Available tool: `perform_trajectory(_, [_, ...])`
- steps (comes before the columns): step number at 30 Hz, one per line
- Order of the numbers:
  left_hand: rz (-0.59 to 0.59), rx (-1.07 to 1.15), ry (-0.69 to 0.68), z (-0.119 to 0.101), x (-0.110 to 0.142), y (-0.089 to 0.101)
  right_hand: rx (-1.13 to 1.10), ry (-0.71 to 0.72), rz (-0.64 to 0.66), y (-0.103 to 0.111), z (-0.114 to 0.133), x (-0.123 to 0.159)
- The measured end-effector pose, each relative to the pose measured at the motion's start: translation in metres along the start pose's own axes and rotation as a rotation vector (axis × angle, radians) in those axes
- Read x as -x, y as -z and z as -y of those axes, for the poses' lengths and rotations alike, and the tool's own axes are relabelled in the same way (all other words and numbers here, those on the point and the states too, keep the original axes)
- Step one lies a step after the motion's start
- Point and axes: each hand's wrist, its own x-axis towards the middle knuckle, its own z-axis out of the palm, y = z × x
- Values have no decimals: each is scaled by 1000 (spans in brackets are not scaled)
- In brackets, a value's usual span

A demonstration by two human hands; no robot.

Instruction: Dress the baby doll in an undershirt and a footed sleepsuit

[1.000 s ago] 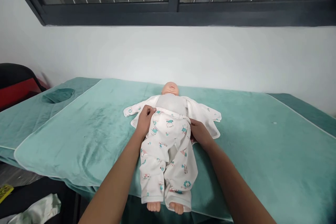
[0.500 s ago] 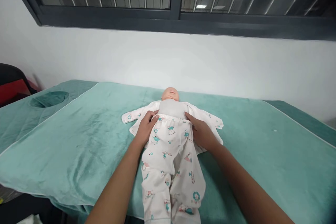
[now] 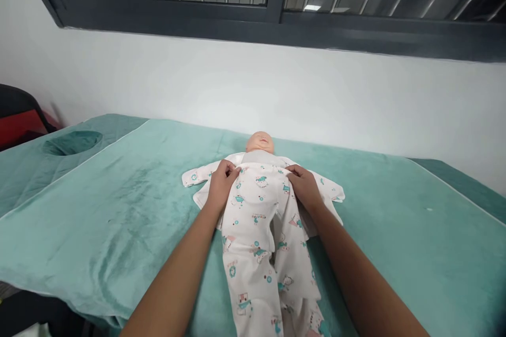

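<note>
A baby doll [image 3: 260, 143] lies on its back, head toward the wall. White printed pants [image 3: 253, 231] cover its front from the chest down, the legs reaching toward me. My left hand [image 3: 223, 181] pinches the waistband at its left corner. At the right corner, my right hand [image 3: 303, 185] has its fingers closed on the same waistband. Under the doll spreads a white printed jacket [image 3: 200, 174], front open and sleeves stretched to both sides. A strip of the doll's pale grey torso [image 3: 261, 157] shows above the waistband.
A green fitted cover [image 3: 130, 195] with a round face hole [image 3: 73, 142] at the left spreads over the bed. Behind it rises a white wall [image 3: 253, 84] with a dark-framed, barred window [image 3: 253, 18]. A black and red chair [image 3: 21, 121] stands at the far left.
Both hands have drawn the pants' waistband up toward the doll's neck, covering more of the grey torso. The view has shifted slightly.
</note>
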Motion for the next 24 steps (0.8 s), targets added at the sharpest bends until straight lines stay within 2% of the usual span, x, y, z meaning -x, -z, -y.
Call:
perform_trajectory(3, [12,6,13,-2,7,2,-29,1,-56,-7,-6,7])
perform_trajectory(6, [41,7,60,-6,14,8,48,-13,-87,-2,-7,13])
perform_trajectory(8, [103,3,101,-11,19,14,125,-39,-15,6,-7,16])
perform_trajectory(10, [197,15,156,-17,23,21,134,-87,142,14,-7,17])
perform_trajectory(13, [365,111,278,-24,25,29,-28,-219,390,24,-8,18])
perform_trajectory(16, [452,254,375,-27,24,31,-195,-306,535,29,-7,20])
perform_trajectory(21, [461,410,466,-22,23,30,-281,-257,632,28,-6,22])
perform_trajectory(24, [441,539,500,-15,22,28,-291,-230,546,22,-7,24])
